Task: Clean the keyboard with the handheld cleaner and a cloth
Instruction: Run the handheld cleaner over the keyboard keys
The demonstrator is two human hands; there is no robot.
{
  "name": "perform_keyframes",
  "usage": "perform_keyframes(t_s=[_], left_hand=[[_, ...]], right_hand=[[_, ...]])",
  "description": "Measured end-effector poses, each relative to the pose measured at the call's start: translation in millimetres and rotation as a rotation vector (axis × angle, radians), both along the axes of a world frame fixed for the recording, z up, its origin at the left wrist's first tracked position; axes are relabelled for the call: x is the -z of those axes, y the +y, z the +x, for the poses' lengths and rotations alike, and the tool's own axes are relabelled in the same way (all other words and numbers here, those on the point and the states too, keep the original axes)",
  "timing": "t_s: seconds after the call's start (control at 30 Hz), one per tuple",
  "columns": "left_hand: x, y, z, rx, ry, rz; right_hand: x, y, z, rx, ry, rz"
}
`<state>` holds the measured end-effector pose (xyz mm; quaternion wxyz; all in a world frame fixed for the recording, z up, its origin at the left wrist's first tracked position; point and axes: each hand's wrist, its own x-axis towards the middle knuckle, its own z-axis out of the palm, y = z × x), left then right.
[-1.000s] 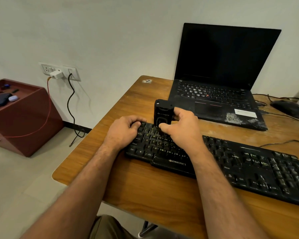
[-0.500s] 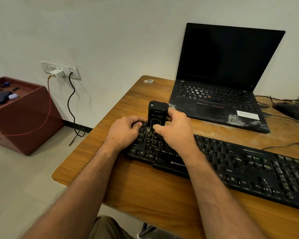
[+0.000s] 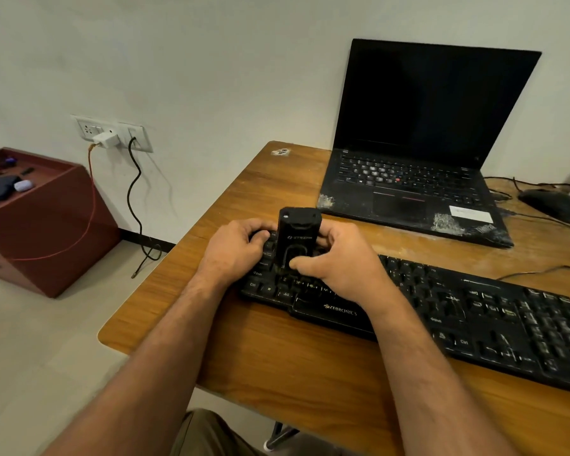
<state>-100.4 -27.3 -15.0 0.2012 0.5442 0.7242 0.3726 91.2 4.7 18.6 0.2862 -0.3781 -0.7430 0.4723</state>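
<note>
Fingers [image 3: 323, 240] and thumb of the right hand [image 3: 338, 261] are curled around 1 black, box-shaped plastic handheld cleaner [image 3: 297, 238], which stands upright on the left end of 1 long black plastic keyboard [image 3: 474, 311]. The left hand [image 3: 234, 250] grips the keyboard's left edge, at 9 o'clock from the cleaner, its fingers curled over the far corner keys. The keyboard lies across 1 brown wooden table [image 3: 310, 363], its printed front edge at 6 o'clock from the cleaner. At 1 o'clock stands 1 open black laptop [image 3: 422, 153], screen dark, palm rest scuffed white in 2 patches. At 3 o'clock from the laptop sits 1 black computer mouse [image 3: 555, 205] with its cables. At 9 o'clock from the table, 1 white wall socket panel [image 3: 112, 133] carries 1 white charger with an orange cable, plus 1 black cable. Beneath it sits 1 dark red cabinet [image 3: 43, 232] bearing several small items, too small to count.
</note>
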Motion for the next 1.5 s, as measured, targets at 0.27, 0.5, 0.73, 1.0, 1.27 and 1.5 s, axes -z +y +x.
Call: perform_keyframes(t_s=[0.27,0.5,0.73,1.0,1.27,1.5], left_hand=[[1.1,-0.3,0.3,-0.003,0.008,0.005],[0.8,1.3,0.3,-0.025,0.035,0.000],[-1.1,0.6,2.7,-0.026,0.038,0.013],[3.3,0.3,-0.5,0.009,-0.020,0.031],[2.2,1.1,0.8,-0.013,0.007,0.039],[2.1,1.9,0.3,-0.016,0.025,0.038]], right_hand=[[-4.1,-7.6,8.9,-0.076,-0.007,-0.017],[-6.6,-11.1,5.4,0.010,-0.022,0.073],[-7.2,-11.7,9.0,-0.048,-0.012,0.085],[-14.6,-13.0,16.4,-0.273,-0.122,0.067],[-5.1,-4.1,9.6,-0.067,-0.022,0.075],[-0.2,-4.3,-1.9,0.033,0.003,0.086]])
